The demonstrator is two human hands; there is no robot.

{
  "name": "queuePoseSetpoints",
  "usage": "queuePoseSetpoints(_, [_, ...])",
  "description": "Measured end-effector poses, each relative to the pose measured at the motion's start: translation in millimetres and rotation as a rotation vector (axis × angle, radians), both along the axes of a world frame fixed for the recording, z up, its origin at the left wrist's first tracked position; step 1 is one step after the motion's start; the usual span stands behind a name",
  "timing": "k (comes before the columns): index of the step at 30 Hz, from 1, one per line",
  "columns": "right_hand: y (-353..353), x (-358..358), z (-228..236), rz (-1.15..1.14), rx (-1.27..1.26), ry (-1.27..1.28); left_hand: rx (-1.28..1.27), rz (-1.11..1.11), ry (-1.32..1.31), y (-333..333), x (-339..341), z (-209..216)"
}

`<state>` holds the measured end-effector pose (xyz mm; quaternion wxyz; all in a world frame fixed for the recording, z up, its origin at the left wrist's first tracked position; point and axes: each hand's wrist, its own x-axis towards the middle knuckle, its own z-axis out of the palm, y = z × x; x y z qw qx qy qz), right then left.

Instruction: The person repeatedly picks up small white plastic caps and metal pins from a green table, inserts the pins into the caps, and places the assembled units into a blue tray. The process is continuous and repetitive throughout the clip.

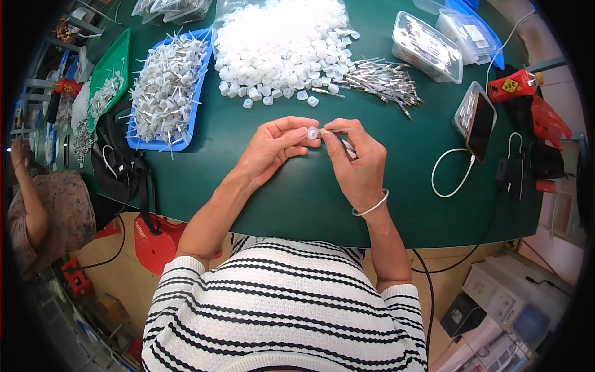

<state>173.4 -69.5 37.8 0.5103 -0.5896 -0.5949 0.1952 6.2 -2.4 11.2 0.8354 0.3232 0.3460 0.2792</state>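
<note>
Between the thumb and fingers of my left hand (276,149) is a small white translucent plastic cap (313,133). My right hand (359,158), with a bangle at its wrist, meets it from the right. It pinches a thin metal pin at the cap, and more slim pieces show within its curled fingers. Beyond my hands lies a big heap of the same white caps (282,46). Right of that heap, thin metal pins (384,84) are strewn in a pile. On the left, a blue tray (180,146) holds many caps with pins stuck in them.
A green tray (127,46) with similar pieces stands far left, near a black bag (114,149). Clear plastic boxes (427,46) are at the back right. A phone (481,127) with a white cable leans on another box. Another person (52,208) sits at the left.
</note>
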Motion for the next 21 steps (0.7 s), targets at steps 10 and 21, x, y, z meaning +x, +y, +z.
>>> queuePoseSetpoints(10, [-1.7, 1.3, 2.5, 0.009, -0.107, 0.139, -0.011, -0.014, -0.023, -1.1, -0.1, -0.9])
queuePoseSetpoints(21, [-0.8, 0.1, 0.4, 0.024, -0.007, 0.015, 0.057, -0.012, 0.013, -3.7, -0.2, -0.2])
